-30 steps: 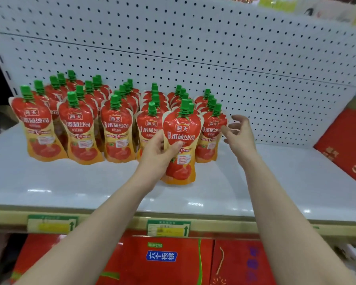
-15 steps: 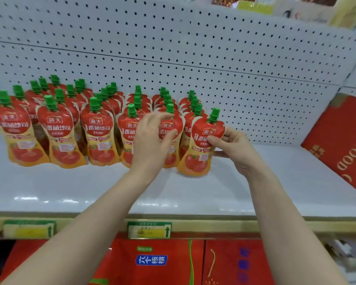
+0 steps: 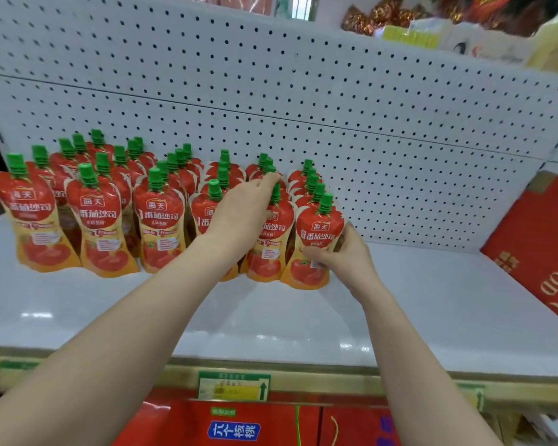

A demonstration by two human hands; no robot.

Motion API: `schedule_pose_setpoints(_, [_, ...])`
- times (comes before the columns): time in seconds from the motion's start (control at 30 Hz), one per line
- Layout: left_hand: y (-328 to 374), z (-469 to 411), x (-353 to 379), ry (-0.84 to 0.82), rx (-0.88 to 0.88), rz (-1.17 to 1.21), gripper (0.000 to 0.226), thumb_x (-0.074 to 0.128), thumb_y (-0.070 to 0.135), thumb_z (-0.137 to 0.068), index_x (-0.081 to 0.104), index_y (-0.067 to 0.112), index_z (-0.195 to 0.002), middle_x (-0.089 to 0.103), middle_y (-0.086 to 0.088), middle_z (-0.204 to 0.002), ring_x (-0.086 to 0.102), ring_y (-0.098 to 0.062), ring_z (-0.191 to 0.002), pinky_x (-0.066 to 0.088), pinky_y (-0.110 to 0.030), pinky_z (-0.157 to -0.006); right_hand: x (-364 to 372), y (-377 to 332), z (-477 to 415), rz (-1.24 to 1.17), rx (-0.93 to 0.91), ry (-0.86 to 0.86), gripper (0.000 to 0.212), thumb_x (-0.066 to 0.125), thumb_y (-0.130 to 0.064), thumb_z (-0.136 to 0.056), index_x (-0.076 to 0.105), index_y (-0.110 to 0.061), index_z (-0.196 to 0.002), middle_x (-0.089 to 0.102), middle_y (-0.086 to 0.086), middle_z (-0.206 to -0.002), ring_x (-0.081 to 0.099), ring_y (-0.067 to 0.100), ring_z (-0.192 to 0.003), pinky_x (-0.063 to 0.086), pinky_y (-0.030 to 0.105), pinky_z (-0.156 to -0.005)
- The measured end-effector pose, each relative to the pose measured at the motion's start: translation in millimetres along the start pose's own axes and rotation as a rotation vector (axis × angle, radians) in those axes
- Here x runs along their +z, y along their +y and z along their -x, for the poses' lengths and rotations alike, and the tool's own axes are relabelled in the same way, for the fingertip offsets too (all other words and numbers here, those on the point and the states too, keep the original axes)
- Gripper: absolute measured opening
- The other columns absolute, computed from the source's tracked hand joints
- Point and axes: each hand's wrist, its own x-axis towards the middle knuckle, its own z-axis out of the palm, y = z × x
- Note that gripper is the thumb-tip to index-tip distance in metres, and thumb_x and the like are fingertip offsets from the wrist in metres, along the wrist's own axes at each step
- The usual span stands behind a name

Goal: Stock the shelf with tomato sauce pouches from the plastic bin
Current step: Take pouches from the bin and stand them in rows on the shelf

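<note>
at the front row's right end, your right hand (image 3: 342,257) pinches the end pouch (image 3: 319,228); your left hand (image 3: 245,214) drapes over the neighbouring pouch (image 3: 269,249), grip unclear. let go unevenly and these soft packs could tip into the rows behind (image 3: 311,183).

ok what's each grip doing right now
left grip: open, fingers resting on a front-row tomato sauce pouch
right grip: holding the rightmost front tomato sauce pouch

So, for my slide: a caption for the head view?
Right hand grips the rightmost front pouch; left hand touches its neighbour, on the white shelf.
</note>
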Motion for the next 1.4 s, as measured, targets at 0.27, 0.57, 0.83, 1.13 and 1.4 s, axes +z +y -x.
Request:
schedule_pose_setpoints(0.27, [-11, -11, -5, -0.083, 0.086, -0.102, 0.057, 0.065, 0.002, -0.086, 0.041, 0.026, -0.131, 0.064, -0.002, -0.083, 0.060, -0.020, -0.074, 0.056, -0.039, -0.068, 13, 4, -12, 0.097, 0.012, 0.057, 0.059, 0.085, -0.027, -0.073, 0.056, -0.022, -0.124, 0.069, -0.003, -0.114, 0.066, 0.018, -0.103, 0.056, 0.038, -0.088])
schedule_pose_setpoints(0.57, [-21, -20, -6, -0.189, 0.124, -0.038, 0.042, 0.062, 0.006, -0.089, 0.044, 0.029, -0.120, 0.063, 0.000, -0.087, 0.056, -0.018, -0.078, 0.049, -0.031, -0.067, 19, 4, -22, 0.029, 0.021, 0.080, 0.050, 0.082, -0.022, -0.079, 0.054, -0.019, -0.119, 0.069, 0.001, -0.111, 0.066, 0.022, -0.101, 0.054, 0.037, -0.083])
schedule_pose_setpoints(0.83, [-26, -23, -12, -0.227, 0.153, -0.007, 0.035, 0.062, 0.006, -0.090, 0.046, 0.027, -0.112, 0.061, 0.002, -0.084, 0.052, -0.016, -0.073, 0.037, -0.023, -0.057, 10, 8, -28, 0.090, 0.050, 0.046, 0.054, 0.083, -0.024, -0.076, 0.053, -0.020, -0.120, 0.070, 0.003, -0.109, 0.067, 0.022, -0.101, 0.056, 0.037, -0.082])
schedule_pose_setpoints(1.13, [-24, -23, -5, -0.175, 0.128, -0.005, 0.043, 0.061, 0.006, -0.088, 0.047, 0.030, -0.121, 0.065, 0.000, -0.095, 0.059, -0.020, -0.086, 0.050, -0.033, -0.071, 16, 7, -25, 0.069, 0.043, 0.038, 0.056, 0.083, -0.027, -0.076, 0.053, -0.022, -0.124, 0.069, -0.002, -0.114, 0.066, 0.019, -0.105, 0.057, 0.046, -0.091])
schedule_pose_setpoints(1.4, [-30, -1, -15, 0.097, 0.128, 0.024, 0.057, 0.068, 0.009, -0.086, 0.048, 0.020, -0.138, 0.056, -0.005, -0.131, 0.048, -0.025, -0.123, 0.041, -0.036, -0.103, 14, -23, -3, 0.313, -0.158, 0.421, 0.062, 0.079, -0.042, -0.076, 0.048, -0.018, -0.124, 0.057, -0.001, -0.113, 0.057, 0.019, -0.103, 0.048, 0.038, -0.089])
